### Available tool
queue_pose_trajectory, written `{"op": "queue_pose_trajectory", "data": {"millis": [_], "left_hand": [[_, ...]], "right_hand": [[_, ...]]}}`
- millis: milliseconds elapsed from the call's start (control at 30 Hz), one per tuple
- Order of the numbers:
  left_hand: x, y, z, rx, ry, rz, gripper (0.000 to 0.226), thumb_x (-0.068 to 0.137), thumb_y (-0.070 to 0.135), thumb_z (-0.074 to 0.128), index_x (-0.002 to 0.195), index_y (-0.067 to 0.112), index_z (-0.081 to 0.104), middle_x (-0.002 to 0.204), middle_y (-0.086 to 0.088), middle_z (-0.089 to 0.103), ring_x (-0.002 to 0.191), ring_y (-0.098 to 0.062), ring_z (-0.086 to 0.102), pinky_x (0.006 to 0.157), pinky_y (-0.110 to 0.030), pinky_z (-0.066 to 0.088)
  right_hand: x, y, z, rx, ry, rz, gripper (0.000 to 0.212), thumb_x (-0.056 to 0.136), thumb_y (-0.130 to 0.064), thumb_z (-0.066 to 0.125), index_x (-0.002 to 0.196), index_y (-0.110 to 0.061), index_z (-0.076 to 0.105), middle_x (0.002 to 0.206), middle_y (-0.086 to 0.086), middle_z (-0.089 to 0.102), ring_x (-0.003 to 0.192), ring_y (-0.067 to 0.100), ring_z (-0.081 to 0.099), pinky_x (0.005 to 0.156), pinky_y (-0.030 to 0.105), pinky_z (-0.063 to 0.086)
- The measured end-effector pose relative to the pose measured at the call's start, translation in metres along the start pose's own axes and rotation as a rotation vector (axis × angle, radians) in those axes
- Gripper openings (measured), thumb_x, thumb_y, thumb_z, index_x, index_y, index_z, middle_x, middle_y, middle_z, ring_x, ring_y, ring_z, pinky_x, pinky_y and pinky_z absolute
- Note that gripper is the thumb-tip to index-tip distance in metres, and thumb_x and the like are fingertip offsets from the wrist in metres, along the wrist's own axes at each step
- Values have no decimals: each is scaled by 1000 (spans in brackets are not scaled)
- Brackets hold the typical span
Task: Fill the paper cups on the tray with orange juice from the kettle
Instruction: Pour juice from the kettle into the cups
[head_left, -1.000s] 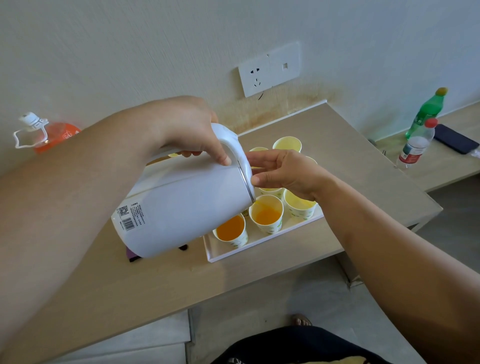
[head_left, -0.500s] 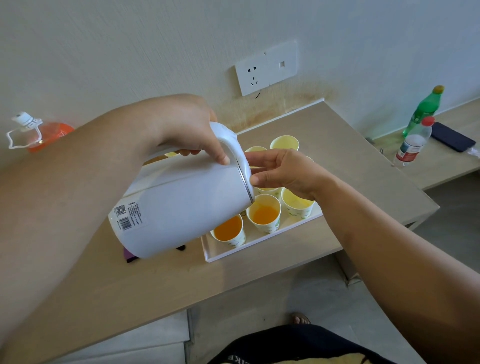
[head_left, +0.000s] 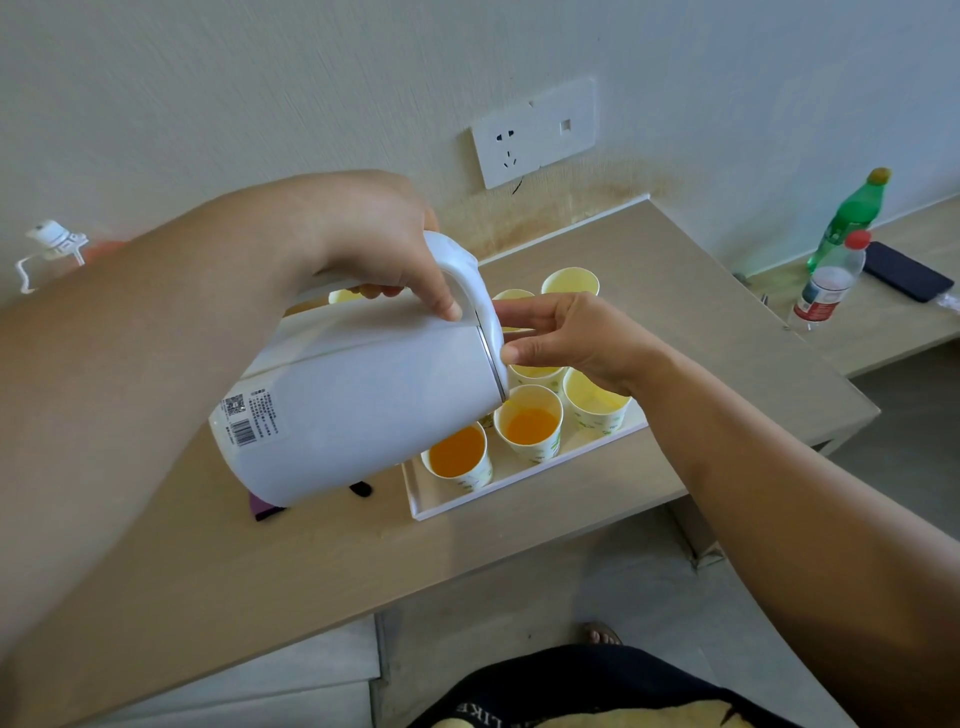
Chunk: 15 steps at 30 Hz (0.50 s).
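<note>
- Head view: the left hand (head_left: 374, 244) is curled round the smooth loop handle of the white kettle (head_left: 363, 395), thumb pressed along the handle's outer face.
- The kettle is a matte plastic cylinder with a barcode label near its base. It is held in the air, tipped mouth-down toward the right, above the near left part of the tray (head_left: 519, 491).
- The right hand (head_left: 571, 338) has its fingers nearly straight, thumb and fingertips touching the kettle's metal-edged rim.
- The tray is a shallow white rectangle on the pale wood-grain bench (head_left: 701, 332), holding tapered paper cups with green print.
- The near left cup (head_left: 457, 452) and the cup beside it (head_left: 530, 423) hold orange juice; the near right cup (head_left: 592, 402) shows a pale yellow inside, as does a back cup (head_left: 570, 280).
- A white wall socket (head_left: 535, 132) sits above the bench.
- On a lower shelf at right stand a green bottle (head_left: 852, 213) and a clear red-capped bottle (head_left: 828, 286), beside a flat dark phone (head_left: 906, 270).
</note>
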<state>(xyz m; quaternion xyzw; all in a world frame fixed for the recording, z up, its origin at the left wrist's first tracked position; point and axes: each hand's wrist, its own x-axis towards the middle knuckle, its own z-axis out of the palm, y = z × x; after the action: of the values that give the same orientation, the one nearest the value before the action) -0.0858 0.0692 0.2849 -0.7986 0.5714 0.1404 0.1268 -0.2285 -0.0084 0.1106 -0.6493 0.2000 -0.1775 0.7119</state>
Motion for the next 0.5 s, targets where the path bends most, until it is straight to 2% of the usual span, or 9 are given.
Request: {"op": "queue_pose_trajectory", "data": {"millis": [100,267,500], "left_hand": [[0,1,-1,12,1,7,36,66,47,78,75,16,62,34,9,51,47,-15,53,53,-26,34],[1,3,-1,21,-7,22,37,66,47,78,74,16,61,35,9,52,47,-15,54,54,-26,36],[4,8,-1,48,-19,37,38,66,47,78,75,13,62,36,7,52,45,-16,52,53,-26,35]], "right_hand": [[-1,-1,0,-32,14,-4,68,56,-32,80,122,-21,65,120,-2,67,110,15,63,98,35,49],[-1,-1,-2,-40,7,0,71,58,-29,80,125,-18,62,122,1,66,111,17,63,102,39,47],[-5,-1,-4,-26,-6,-9,71,60,-22,78,129,-17,59,124,-2,64,109,14,64,95,28,50]]}}
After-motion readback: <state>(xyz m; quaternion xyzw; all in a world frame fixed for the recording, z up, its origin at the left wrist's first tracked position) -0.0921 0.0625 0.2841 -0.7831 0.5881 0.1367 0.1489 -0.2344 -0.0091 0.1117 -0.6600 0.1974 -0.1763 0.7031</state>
